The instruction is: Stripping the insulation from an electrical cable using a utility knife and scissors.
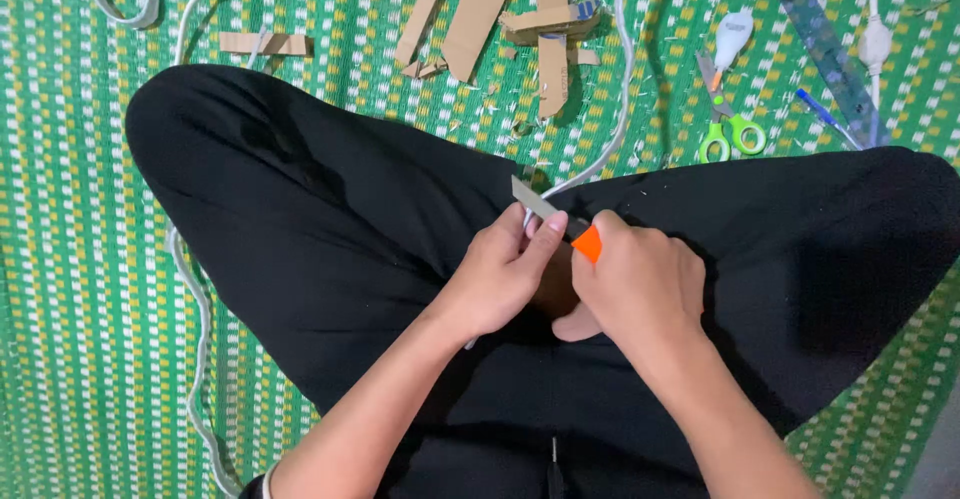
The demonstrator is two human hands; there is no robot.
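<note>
I sit cross-legged in black trousers (330, 219) on a green woven mat (70, 259). My left hand (500, 274) pinches a small cardboard strip (533, 200) between thumb and fingers over my lap. My right hand (640, 284) is closed around an orange-handled utility knife (587, 243), its tip meeting the strip. The two hands touch each other. The knife's blade is mostly hidden by my fingers.
Cut cardboard pieces (478, 19) and a glued cardboard shape (552, 24) lie on the mat ahead. Green-handled scissors (728, 124), a white glue gun (733, 34), a clear ruler (830, 54), a blue pen (822, 114) and white cables (615, 109) lie at the right.
</note>
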